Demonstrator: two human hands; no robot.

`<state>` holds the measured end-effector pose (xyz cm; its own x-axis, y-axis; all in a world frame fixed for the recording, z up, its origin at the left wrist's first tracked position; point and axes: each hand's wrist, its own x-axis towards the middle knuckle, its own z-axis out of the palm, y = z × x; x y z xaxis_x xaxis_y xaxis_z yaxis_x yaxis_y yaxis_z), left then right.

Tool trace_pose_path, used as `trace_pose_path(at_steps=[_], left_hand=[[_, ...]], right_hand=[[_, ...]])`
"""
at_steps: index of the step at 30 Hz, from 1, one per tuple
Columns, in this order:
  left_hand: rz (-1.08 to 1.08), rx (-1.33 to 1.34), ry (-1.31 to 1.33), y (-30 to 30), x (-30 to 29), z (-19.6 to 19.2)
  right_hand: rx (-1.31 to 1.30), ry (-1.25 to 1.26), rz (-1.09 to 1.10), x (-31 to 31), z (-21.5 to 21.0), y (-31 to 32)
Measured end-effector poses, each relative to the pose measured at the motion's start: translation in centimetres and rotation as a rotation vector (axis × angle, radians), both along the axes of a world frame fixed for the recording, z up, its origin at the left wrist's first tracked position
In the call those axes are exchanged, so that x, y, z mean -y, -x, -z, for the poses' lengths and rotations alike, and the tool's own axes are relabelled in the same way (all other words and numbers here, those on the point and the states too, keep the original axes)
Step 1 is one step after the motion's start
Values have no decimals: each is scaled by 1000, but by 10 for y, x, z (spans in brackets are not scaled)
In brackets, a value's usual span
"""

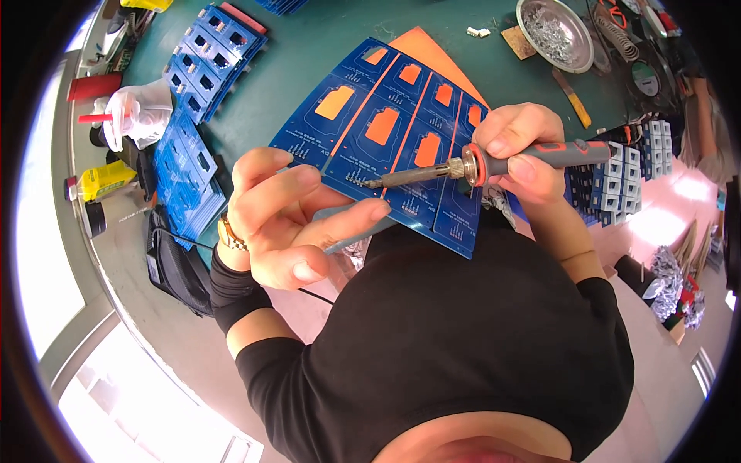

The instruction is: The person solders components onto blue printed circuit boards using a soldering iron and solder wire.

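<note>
Your right hand point(521, 154) grips the iron point(494, 163), tip on the blue panel point(386, 135) on the table point(309, 54). Your left hand point(282, 220) pinches a grey strip point(351, 235) just below the tip.

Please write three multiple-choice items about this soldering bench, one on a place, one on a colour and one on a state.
1. Where is the metal bowl?
A. at the far right of the bench
B. beside the left hand
C. on the circuit board

2. What colour is the circuit board?
A. green
B. blue
C. white

3. How is the soldering iron held?
A. lying loose on the bench
B. gripped in the right hand
C. gripped in the left hand

Answers: 1 A, it sits by the far right edge; 2 B, its panels are blue; 3 B, the right fingers wrap its handle.
</note>
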<state>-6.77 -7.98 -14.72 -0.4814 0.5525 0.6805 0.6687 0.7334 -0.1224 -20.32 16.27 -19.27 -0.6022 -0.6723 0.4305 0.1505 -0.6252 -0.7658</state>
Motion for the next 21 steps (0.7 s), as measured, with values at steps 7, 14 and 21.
trace_pose_path(at_steps=[7, 14, 21], left_hand=[[-41, 16, -59, 6, -3, -5], [11, -8, -185, 21, 8, -17], [-384, 162, -618, 32, -6, -52]], right_hand=[[-138, -41, 291, -11, 0, 13], [-403, -238, 338, -45, 41, 74], [-54, -31, 220, -23, 49, 60]])
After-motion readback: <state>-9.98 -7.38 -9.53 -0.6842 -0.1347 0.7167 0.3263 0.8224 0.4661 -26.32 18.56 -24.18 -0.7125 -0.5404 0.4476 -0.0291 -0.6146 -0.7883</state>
